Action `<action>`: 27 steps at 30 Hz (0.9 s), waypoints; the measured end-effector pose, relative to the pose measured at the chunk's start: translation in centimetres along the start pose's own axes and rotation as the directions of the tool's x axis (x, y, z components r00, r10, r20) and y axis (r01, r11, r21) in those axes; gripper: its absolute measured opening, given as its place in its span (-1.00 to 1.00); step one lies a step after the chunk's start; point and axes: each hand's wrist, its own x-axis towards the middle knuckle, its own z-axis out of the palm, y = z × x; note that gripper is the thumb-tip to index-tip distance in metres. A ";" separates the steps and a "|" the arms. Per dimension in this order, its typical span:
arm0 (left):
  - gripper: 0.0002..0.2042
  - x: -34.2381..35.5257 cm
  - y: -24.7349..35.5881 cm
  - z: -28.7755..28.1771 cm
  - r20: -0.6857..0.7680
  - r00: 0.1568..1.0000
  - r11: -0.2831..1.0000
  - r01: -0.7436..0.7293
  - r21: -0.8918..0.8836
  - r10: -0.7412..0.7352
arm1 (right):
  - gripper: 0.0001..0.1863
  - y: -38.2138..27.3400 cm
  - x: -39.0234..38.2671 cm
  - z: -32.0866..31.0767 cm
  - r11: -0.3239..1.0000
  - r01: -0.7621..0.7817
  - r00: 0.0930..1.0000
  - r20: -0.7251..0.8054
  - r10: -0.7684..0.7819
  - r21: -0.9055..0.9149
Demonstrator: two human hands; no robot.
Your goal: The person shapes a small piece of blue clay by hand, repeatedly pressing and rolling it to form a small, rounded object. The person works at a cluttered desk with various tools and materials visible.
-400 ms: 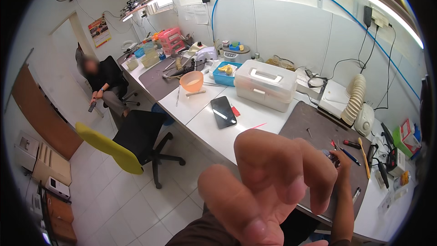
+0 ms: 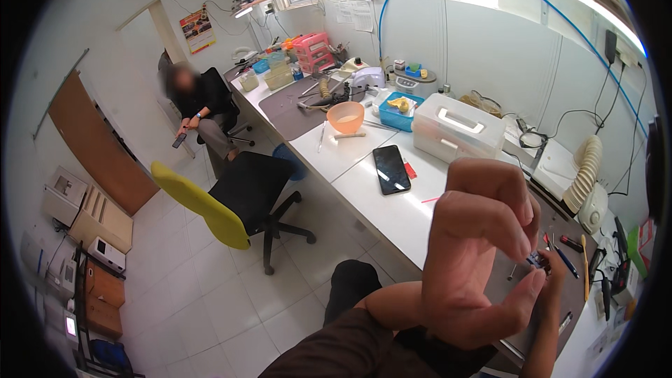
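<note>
Along the right wall: long white bench (image 2: 378, 210), running from the far window end down to the near corner. Near end covered by a dark work mat (image 2: 575, 294).
Beside the bench, on the tiled floor: black swivel chair (image 2: 245, 189) with a yellow-green back, unoccupied. Farther off, a seated person (image 2: 199, 101) looking down at a handset; not involved.
Close to the camera: left hand (image 2: 483, 259), raised, filling the lower right of the view. Fingers curled over loosely, thumb held apart below them; nothing visible inside the curl, so noted as loosely open and holding nothing.
Mid-bench: white lidded storage box (image 2: 458, 126), lid on. Left of it a blue tray (image 2: 400, 112), an orange bowl (image 2: 346, 116), a black phone (image 2: 390, 168) lying flat.
Behind the left hand: right hand (image 2: 549, 276), forearm rising from the lower edge, mostly hidden. Grip cannot be told.
At the right fingertips, just past the left thumb tip, over the mat: small dark part (image 2: 537, 260). Too small to identify; cannot tell whether pinched or only touched.
On the mat just beside it: pens and slim tools (image 2: 565, 260), lying loose.
Progress, as judged: small-part work over the mat under way, not finished. Part not set down, tools lying out, box shut.
</note>
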 end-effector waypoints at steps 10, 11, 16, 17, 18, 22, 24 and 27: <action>-0.81 -7.5 -9.8 -5.3 0.200 0.885 0.880 0.344 0.326 -0.420 | -0.58 2.5 -0.6 -0.6 0.997 0.072 0.997 -0.012 -0.072 -0.010; -0.83 -9.1 -11.3 -6.2 0.200 0.840 0.836 0.415 0.359 -0.504 | -0.57 2.4 -0.7 -0.4 0.997 0.072 0.997 0.004 -0.072 -0.013; -0.86 -17.1 -16.8 -8.8 0.230 0.772 0.747 0.421 0.515 -0.593 | -0.55 4.0 -1.0 -0.1 0.997 0.050 0.997 0.063 -0.046 -0.055; -0.85 -18.2 -17.2 -9.0 0.244 0.751 0.735 0.432 0.522 -0.614 | -0.54 4.5 -1.2 0.0 0.997 0.062 0.997 0.050 -0.059 -0.052; -0.85 -18.7 -17.3 -9.0 0.260 0.727 0.725 0.446 0.525 -0.635 | -0.54 4.8 -1.5 0.0 0.996 0.070 0.997 0.034 -0.068 -0.055; -0.81 -19.9 -17.4 -9.0 0.330 0.703 0.733 0.397 0.553 -0.630 | -0.53 4.4 -1.6 -0.1 0.997 0.055 0.998 0.031 -0.054 -0.050; -0.80 -19.9 -17.2 -9.1 0.318 0.665 0.696 0.433 0.572 -0.676 | -0.53 4.6 -1.7 -0.3 0.995 0.053 0.997 0.060 -0.048 -0.089; -0.78 -19.9 -17.3 -9.2 0.345 0.649 0.700 0.427 0.573 -0.678 | -0.54 4.6 -1.8 0.2 0.993 0.079 0.997 0.027 -0.077 -0.083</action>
